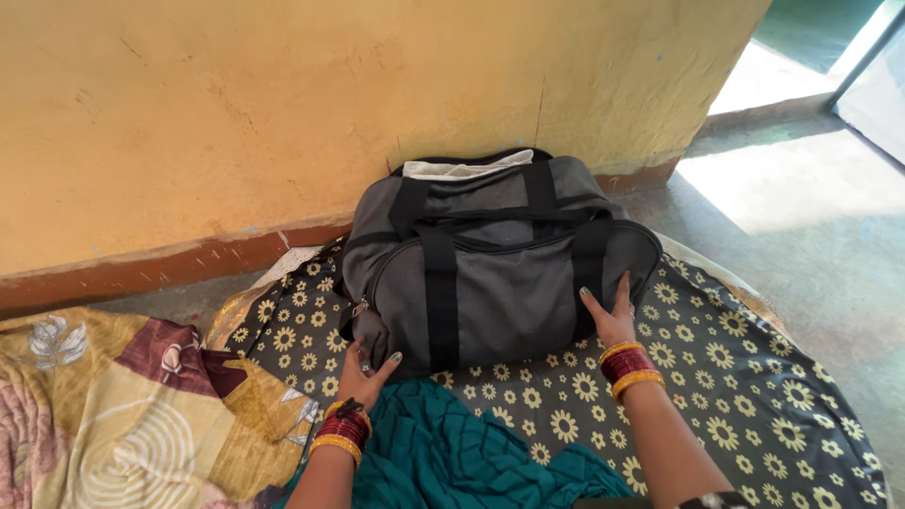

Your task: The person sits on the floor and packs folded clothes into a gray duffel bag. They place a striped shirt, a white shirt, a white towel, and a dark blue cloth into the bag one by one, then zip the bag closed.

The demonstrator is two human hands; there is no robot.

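While you kneel on flowered mat point(716, 377), grey duffel bag point(490, 269) sits at 12 o'clock against yellow wall point(283, 104), long axis left-right. Left hand point(366, 372) at 7, right hand point(611, 319) at 5; fingers point(622, 287) spread flat on bag, not gripping.

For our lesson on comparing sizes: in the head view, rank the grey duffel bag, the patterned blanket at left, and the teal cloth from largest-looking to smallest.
1. Grey duffel bag and patterned blanket: they look alike in extent, and the frame cuts the blanket, so unranked.
2. Teal cloth: smallest, though also partly cut off.
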